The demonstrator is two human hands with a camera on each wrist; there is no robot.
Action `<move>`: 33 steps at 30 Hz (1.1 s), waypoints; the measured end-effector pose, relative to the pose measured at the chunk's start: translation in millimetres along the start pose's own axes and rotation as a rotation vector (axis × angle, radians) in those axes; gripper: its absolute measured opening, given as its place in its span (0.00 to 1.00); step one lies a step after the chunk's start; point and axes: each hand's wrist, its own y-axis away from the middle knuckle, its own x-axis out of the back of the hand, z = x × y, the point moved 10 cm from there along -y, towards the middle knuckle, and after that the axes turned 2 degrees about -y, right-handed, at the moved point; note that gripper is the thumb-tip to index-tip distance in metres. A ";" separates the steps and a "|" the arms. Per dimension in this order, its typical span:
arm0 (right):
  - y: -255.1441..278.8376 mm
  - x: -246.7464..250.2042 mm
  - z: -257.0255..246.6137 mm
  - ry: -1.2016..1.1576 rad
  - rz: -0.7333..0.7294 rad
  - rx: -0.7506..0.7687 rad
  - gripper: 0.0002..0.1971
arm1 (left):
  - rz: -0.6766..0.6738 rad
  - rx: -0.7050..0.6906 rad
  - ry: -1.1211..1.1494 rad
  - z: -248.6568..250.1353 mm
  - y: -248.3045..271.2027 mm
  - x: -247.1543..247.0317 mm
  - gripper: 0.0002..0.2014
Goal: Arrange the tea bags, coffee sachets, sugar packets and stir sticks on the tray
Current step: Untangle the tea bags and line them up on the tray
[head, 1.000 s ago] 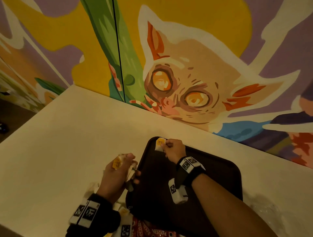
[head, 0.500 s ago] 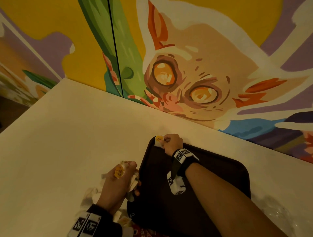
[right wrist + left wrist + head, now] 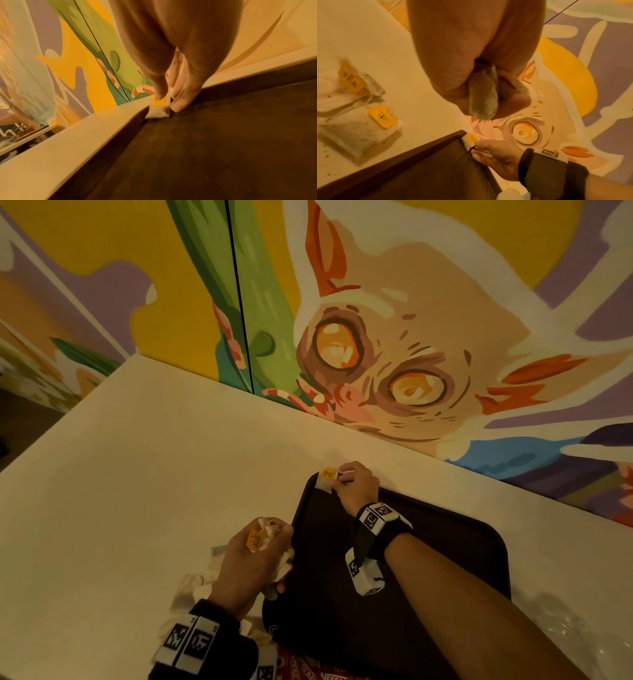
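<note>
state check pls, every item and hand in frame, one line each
right hand: pinching one tea bag, holding it upright
tea bag in right hand: lower edge on the tray floor at the far left corner
tray: on the table, otherwise bare where visible
left hand: gripping a bunch of tea bags beside the tray
bunch of tea bags: held off the table
two loose tea bags: lying flat on the table

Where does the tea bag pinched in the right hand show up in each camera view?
Head: tea bag at the tray's far-left corner, upper centre, pinched by the right hand.
Left wrist: tea bag lower centre, at the same corner.
Right wrist: tea bag centre, its lower end on the tray floor.
Shared landmark: the dark tray corner by the mural wall.
</note>
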 end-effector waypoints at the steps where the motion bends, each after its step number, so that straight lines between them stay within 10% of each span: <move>1: 3.1 3.8 -0.9 0.001 0.000 0.006 0.14 | 0.001 -0.012 -0.007 1.7 0.3 -0.9 0.08; 15: 154.5 24.4 -74.9 -0.279 -0.543 0.256 0.14 | -0.144 -0.208 -0.237 31.0 20.7 -39.0 0.08; 33: 191.5 81.9 -50.3 -0.486 -0.235 0.268 0.08 | -0.181 -0.337 -0.230 38.7 62.8 -38.9 0.13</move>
